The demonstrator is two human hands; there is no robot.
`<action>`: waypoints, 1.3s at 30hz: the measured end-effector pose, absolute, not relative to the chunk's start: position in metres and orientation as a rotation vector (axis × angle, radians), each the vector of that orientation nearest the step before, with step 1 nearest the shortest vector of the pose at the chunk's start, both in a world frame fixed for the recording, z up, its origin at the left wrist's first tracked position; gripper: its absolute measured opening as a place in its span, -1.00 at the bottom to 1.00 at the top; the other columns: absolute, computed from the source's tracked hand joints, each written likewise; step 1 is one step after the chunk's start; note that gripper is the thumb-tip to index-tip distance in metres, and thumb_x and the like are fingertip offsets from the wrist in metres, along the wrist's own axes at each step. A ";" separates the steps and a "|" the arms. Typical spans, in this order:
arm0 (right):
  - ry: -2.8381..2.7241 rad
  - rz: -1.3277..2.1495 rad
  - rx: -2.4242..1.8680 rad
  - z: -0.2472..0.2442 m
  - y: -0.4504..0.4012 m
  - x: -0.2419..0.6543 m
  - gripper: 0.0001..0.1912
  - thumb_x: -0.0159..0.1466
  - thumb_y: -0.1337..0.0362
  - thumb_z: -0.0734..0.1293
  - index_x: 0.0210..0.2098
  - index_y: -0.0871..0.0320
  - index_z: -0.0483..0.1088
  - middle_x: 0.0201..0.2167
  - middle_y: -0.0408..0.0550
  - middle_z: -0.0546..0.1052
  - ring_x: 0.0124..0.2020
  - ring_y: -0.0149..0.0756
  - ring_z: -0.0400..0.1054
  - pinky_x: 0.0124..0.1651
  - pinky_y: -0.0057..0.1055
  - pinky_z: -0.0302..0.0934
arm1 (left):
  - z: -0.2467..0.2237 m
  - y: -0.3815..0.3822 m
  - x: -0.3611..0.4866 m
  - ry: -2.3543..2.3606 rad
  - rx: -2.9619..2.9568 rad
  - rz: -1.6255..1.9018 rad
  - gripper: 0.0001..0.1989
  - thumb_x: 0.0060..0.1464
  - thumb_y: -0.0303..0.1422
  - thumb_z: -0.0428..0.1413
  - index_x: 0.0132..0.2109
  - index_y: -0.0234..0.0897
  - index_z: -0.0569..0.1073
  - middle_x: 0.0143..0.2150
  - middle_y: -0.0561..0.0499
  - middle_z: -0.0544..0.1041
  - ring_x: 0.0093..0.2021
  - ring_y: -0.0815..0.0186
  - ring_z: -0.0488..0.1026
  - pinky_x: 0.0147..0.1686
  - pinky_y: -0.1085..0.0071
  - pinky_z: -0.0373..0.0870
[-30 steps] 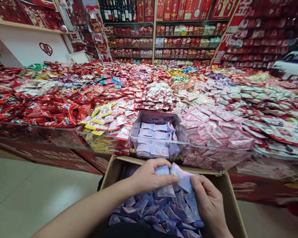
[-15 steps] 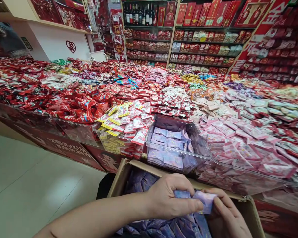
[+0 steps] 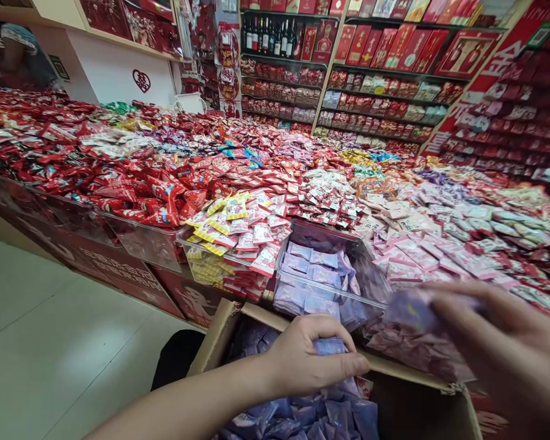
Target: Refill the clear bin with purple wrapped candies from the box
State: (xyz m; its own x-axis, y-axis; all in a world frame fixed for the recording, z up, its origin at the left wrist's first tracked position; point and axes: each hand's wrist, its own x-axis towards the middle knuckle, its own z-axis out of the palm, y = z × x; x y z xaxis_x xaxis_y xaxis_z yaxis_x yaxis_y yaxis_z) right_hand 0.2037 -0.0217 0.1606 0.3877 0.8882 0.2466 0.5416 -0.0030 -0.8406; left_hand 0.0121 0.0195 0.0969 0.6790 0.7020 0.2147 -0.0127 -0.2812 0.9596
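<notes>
Well beyond the left hand [image 3: 311,351] and right hand [image 3: 499,330] stands tall shelving [image 3: 330,67] of bottles and boxes. Nearer, one long display counter [image 3: 123,269] bears heaped sweets packets; floor tiles [image 3: 96,342] lie left of the left hand. Beneath that hand, one carton [image 3: 216,333] holds uncountably many purple packets [image 3: 302,415]; just past it, one clear bin [image 3: 371,275] contains more, stacked. The left hand curls around at least one upper packet [image 3: 329,346]; the right, blurred, seemingly pinches a single raised packet [image 3: 406,310] near the bin.
</notes>
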 end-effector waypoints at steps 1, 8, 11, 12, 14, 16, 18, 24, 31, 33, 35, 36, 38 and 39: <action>-1.348 0.456 -1.674 0.173 -0.001 0.202 -0.70 -0.05 0.11 0.37 -0.34 0.13 0.43 -0.51 -0.06 0.48 -0.53 -0.33 0.33 -0.54 -0.49 0.24 | 0.096 0.021 0.012 0.570 1.730 0.756 -0.83 -0.05 -0.32 0.11 -0.42 -0.39 0.44 -0.47 0.04 0.40 -0.39 0.42 0.31 -0.33 0.53 0.20; -1.122 1.214 -1.767 0.133 0.150 0.151 -0.83 -0.03 0.54 0.32 -0.51 0.23 0.25 -0.66 -0.21 0.33 -0.62 -0.48 0.26 -0.52 -0.46 0.26 | 0.085 0.029 0.012 0.680 1.776 0.697 -0.83 -0.08 -0.30 0.12 -0.36 -0.34 0.46 -0.39 0.05 0.43 -0.34 0.40 0.33 -0.31 0.54 0.20; -1.103 1.235 -1.779 0.099 0.177 0.138 -0.81 -0.01 0.55 0.31 -0.52 0.21 0.21 -0.66 -0.25 0.29 -0.57 -0.48 0.27 -0.47 -0.48 0.27 | 0.080 0.027 0.010 0.624 1.851 0.702 -0.83 -0.09 -0.32 0.13 -0.34 -0.33 0.47 -0.39 0.05 0.44 -0.35 0.40 0.34 -0.32 0.55 0.21; -1.152 1.182 -1.794 0.092 0.180 0.138 -0.81 -0.02 0.51 0.33 -0.47 0.22 0.22 -0.62 -0.23 0.32 -0.53 -0.45 0.30 -0.45 -0.48 0.27 | 0.078 0.026 0.009 0.599 1.880 0.706 -0.83 -0.09 -0.32 0.13 -0.33 -0.33 0.47 -0.39 0.04 0.44 -0.35 0.40 0.35 -0.32 0.56 0.21; -1.351 0.950 -1.919 0.085 0.182 0.140 -0.68 -0.07 0.40 0.39 -0.33 0.22 0.23 -0.51 -0.15 0.38 -0.41 -0.36 0.33 -0.39 -0.45 0.26 | 0.074 0.024 0.007 0.554 1.938 0.712 -0.81 -0.10 -0.30 0.13 -0.33 -0.33 0.48 -0.39 0.03 0.46 -0.35 0.40 0.36 -0.32 0.56 0.22; -1.719 0.557 -2.054 0.082 0.181 0.146 -0.55 -0.12 0.30 0.43 -0.26 0.24 0.24 -0.39 -0.03 0.40 -0.31 -0.25 0.32 -0.31 -0.39 0.22 | 0.070 0.023 0.006 0.526 1.986 0.704 -0.79 -0.11 -0.26 0.13 -0.33 -0.31 0.48 -0.39 0.03 0.46 -0.35 0.39 0.37 -0.32 0.55 0.23; -2.094 0.192 -2.070 0.081 0.178 0.150 -0.62 -0.08 0.25 0.40 -0.29 0.25 0.28 -0.31 0.06 0.39 -0.26 -0.18 0.31 -0.26 -0.37 0.18 | 0.067 0.023 0.005 0.518 2.024 0.679 -0.78 -0.11 -0.24 0.13 -0.32 -0.28 0.48 -0.39 0.03 0.46 -0.36 0.38 0.38 -0.33 0.55 0.24; -2.414 -0.105 -2.011 0.087 0.183 0.149 -0.80 0.09 0.21 0.25 -0.36 0.21 0.37 -0.30 0.07 0.41 -0.30 -0.22 0.32 -0.33 -0.43 0.12 | 0.071 0.026 0.005 0.490 2.028 0.666 -0.79 -0.06 -0.26 0.10 -0.29 -0.30 0.46 -0.37 0.02 0.46 -0.33 0.38 0.37 -0.30 0.55 0.23; -2.168 0.195 -1.713 0.164 0.106 0.162 -0.78 0.15 0.18 0.18 -0.39 0.18 0.37 -0.51 -0.10 0.45 -0.51 -0.40 0.28 -0.48 -0.52 0.08 | 0.081 0.034 0.002 0.671 1.733 0.763 -0.79 0.08 -0.27 -0.05 -0.22 -0.30 0.35 -0.39 0.06 0.36 -0.33 0.38 0.30 -0.28 0.51 0.20; -2.111 0.427 -1.666 0.169 0.058 0.164 -0.73 0.16 0.12 0.16 -0.45 0.17 0.36 -0.61 -0.14 0.41 -0.57 -0.43 0.24 -0.53 -0.54 0.07 | 0.079 0.036 0.003 0.691 1.631 0.780 -0.75 0.12 -0.23 -0.13 -0.25 -0.30 0.34 -0.42 0.08 0.32 -0.36 0.39 0.27 -0.32 0.51 0.20; -2.015 0.595 -1.693 0.156 0.017 0.164 -0.73 0.15 0.09 0.18 -0.44 0.17 0.34 -0.61 -0.15 0.40 -0.57 -0.42 0.24 -0.54 -0.54 0.08 | 0.075 0.038 0.007 0.705 1.535 0.824 -0.70 0.14 -0.21 -0.17 -0.28 -0.31 0.34 -0.41 0.07 0.32 -0.34 0.39 0.26 -0.31 0.51 0.19; -1.957 0.667 -1.702 0.145 0.001 0.163 -0.74 0.14 0.09 0.20 -0.44 0.17 0.33 -0.59 -0.14 0.40 -0.56 -0.42 0.25 -0.53 -0.54 0.09 | 0.073 0.039 0.009 0.712 1.494 0.848 -0.70 0.14 -0.20 -0.17 -0.28 -0.31 0.34 -0.39 0.06 0.32 -0.33 0.38 0.26 -0.29 0.51 0.19; -1.803 0.820 -1.689 0.119 -0.021 0.159 -0.76 0.11 0.10 0.23 -0.47 0.17 0.31 -0.59 -0.16 0.39 -0.55 -0.42 0.24 -0.52 -0.54 0.10 | 0.070 0.041 0.013 0.735 1.430 0.888 -0.70 0.13 -0.19 -0.16 -0.27 -0.31 0.34 -0.37 0.06 0.32 -0.34 0.39 0.25 -0.30 0.51 0.18; -1.709 0.913 -1.669 0.106 -0.027 0.158 -0.75 0.11 0.10 0.23 -0.48 0.17 0.29 -0.60 -0.17 0.38 -0.57 -0.43 0.22 -0.53 -0.54 0.09 | 0.069 0.041 0.014 0.745 1.410 0.894 -0.70 0.13 -0.19 -0.15 -0.26 -0.30 0.33 -0.39 0.07 0.31 -0.37 0.41 0.24 -0.32 0.52 0.17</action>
